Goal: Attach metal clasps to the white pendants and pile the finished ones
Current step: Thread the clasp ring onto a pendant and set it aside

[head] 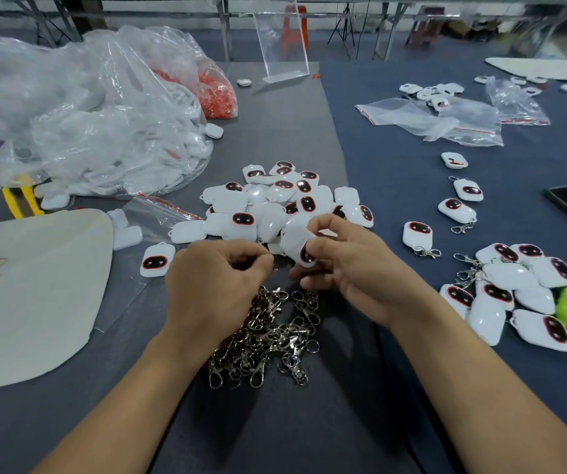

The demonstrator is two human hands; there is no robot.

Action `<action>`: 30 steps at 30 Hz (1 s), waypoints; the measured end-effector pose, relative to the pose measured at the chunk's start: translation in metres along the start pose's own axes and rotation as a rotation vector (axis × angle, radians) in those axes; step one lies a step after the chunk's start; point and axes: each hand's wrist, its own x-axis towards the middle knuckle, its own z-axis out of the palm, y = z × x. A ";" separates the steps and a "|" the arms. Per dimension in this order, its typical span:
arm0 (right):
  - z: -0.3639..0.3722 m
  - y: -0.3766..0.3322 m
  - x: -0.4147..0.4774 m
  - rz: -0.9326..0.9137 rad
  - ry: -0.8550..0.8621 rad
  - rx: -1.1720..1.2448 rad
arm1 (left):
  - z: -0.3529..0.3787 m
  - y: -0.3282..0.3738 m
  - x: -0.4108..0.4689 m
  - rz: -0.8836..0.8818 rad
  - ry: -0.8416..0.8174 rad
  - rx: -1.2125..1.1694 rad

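The person's right hand [347, 265] has its fingers wrapped around one white pendant [296, 242], holding it up just above the desk [395, 172], about midway between the left and right edges. The pendant is tipped so one end points at the left hand [220, 271], probably to bring its loop within reach. The left hand's fingers are curled in, with thumb and forefinger pinched right next to the pendant. It's likely pinching a clasp, but whatever's in there is too small to see, so can't tell.

The layout makes sense for this job. The loose metal clasps [268, 340] sit in a heap toward the near edge, right between the forearms, so grabbing one is barely a reach. The bare pendants [275, 203] are heaped just beyond the hands. The finished ones [514, 292], with clasps dangling, are piled toward the right edge, on the same side as the hand holding the pendant. A few more finished pendants lie strung out behind that pile. A big clear plastic bag [104, 131] of more white pieces slumps near the far left corner.
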 end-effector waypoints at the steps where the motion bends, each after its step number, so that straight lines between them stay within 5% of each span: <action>1: 0.000 0.001 0.000 -0.003 -0.042 -0.005 | 0.003 -0.002 0.002 -0.021 -0.012 -0.066; 5: 0.002 0.008 -0.003 -0.137 -0.121 -0.222 | 0.011 -0.003 0.005 -0.062 -0.131 -0.319; 13: 0.009 0.017 0.001 -0.222 0.056 -0.471 | 0.014 -0.009 0.006 -0.076 -0.202 -0.471; 17: 0.001 0.019 0.001 -0.294 0.209 -0.712 | 0.015 -0.003 0.000 0.006 -0.167 -0.180; 20: -0.006 0.017 -0.003 -0.396 0.340 -0.875 | 0.012 0.002 -0.003 0.096 -0.290 0.190; 26: -0.005 0.016 -0.007 -0.303 0.154 -1.037 | 0.014 0.011 0.005 0.174 -0.362 0.339; 30: -0.002 0.019 -0.011 -0.345 0.215 -0.983 | 0.024 0.024 0.012 0.208 -0.307 0.595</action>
